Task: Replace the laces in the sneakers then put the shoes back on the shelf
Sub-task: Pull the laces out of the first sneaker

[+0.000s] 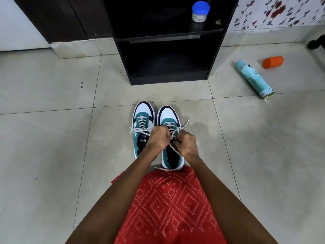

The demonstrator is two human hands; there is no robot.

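My left hand [159, 138] and right hand [187, 143] both pinch the flat white lace [183, 125], over the teal-and-white leather sneaker [169, 117] beneath them; I think uneven pulling could loosen the knot. Beyond my hands stands the black wooden shelf [168, 79]

I count two low sneakers in teal, white and black leather: left sneaker [143, 111], right sneaker [169, 115]. Two white flat laces, one per shoe: left lace [141, 123], right lace [182, 125]. Two bare hands: left hand [158, 139], right hand [188, 145]. One black wooden shelf unit [123, 55], one white plastic jar with a blue lid [200, 12], one pale teal spray can [254, 80], one orange plastic cylinder [273, 62].
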